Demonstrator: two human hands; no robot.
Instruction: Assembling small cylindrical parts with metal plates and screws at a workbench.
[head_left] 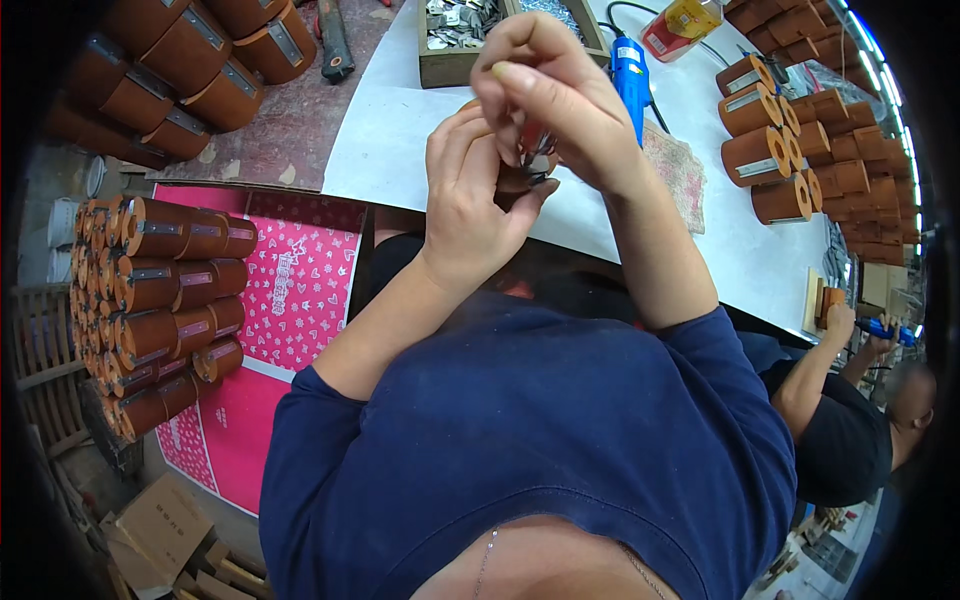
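Observation:
My left hand (468, 205) is closed around a reddish-brown wooden cylinder (514, 180), most of it hidden by the fingers. Over it, my right hand (565, 105) is curled around a small red-handled tool (536, 135), whose metal end points down at the wood. The tool's exact kind is hidden by the palm. By my left thumb, a small dark metal part shows at the wood. A blue electric screwdriver (629, 85) lies just beyond my right wrist.
Beyond my hands stands a wooden box (450, 70) of small metal parts. Brown cylinders with metal plates are stacked at left (155, 285) and right (755, 155). A hammer-like tool (336, 50), a bottle (682, 25) and a cloth (675, 170) lie around. A co-worker (835, 420) sits at right.

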